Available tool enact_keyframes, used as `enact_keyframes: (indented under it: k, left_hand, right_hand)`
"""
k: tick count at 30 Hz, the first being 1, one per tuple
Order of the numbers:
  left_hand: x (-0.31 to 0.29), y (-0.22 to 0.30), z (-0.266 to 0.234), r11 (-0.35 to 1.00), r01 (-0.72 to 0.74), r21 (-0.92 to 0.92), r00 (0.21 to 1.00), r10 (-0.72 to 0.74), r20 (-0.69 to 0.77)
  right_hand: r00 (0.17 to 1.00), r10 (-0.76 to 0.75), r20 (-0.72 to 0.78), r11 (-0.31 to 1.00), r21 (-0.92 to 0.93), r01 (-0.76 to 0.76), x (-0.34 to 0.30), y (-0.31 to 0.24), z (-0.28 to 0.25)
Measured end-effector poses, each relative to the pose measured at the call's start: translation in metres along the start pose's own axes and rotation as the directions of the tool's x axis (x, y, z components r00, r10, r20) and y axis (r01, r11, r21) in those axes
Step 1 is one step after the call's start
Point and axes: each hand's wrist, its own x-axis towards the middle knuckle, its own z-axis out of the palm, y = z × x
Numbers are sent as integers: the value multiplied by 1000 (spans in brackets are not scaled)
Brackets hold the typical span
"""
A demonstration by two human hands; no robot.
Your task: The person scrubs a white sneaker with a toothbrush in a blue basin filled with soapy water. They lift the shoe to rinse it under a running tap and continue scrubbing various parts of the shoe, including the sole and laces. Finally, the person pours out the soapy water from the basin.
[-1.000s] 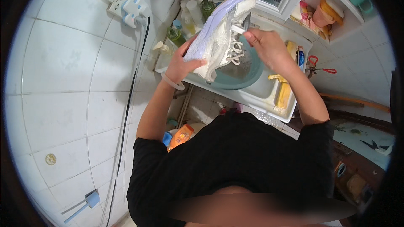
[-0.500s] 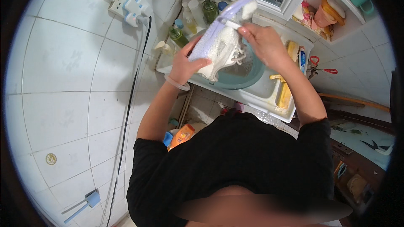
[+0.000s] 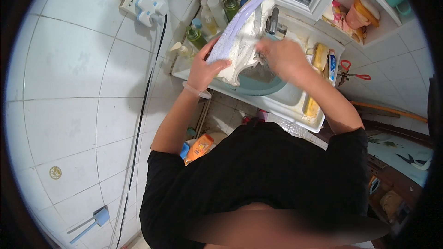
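Note:
My left hand (image 3: 205, 67) grips a white and lavender sneaker (image 3: 237, 32) from the left, near its lower end. The shoe is held tilted with its sole up and to the left, over a teal basin (image 3: 258, 86) in a white sink (image 3: 288, 106). Blurred with motion, my right hand (image 3: 282, 57) presses against the shoe's right side. Its fingers are closed on what looks like a small pale brush (image 3: 249, 39) lying across the upper. A clear bangle sits on my left wrist.
A tap (image 3: 273, 20) stands behind the shoe, with several bottles (image 3: 199, 37) left of the sink. A yellow soap bar (image 3: 319, 54), a tube and red-handled scissors (image 3: 356, 73) lie to the right. A power strip (image 3: 145, 3) with a black cable hangs on the tiled wall. An orange bottle (image 3: 199, 146) stands below the sink.
The sneaker has been turned slightly and lowered toward the basin. My right hand has shifted along its side in a scrubbing motion, while my left hand keeps its hold.

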Motion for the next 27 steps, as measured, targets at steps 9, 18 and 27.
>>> enact_keyframes:
  k: [9,18,27]
  left_hand:
    - [2,2,8,999,-28,-26,999,27,-23]
    - [7,-1,10,986,-93,139,993,102,-58]
    - [15,-18,-1,944,-180,278,964,225,-139]
  right_hand:
    - [974,-133,-183,988,-108,114,-3,2,21]
    - [975,5,-222,994,-102,-28,18,14,-1]
    - [955,57,-292,989,-111,-93,33,28,-5]
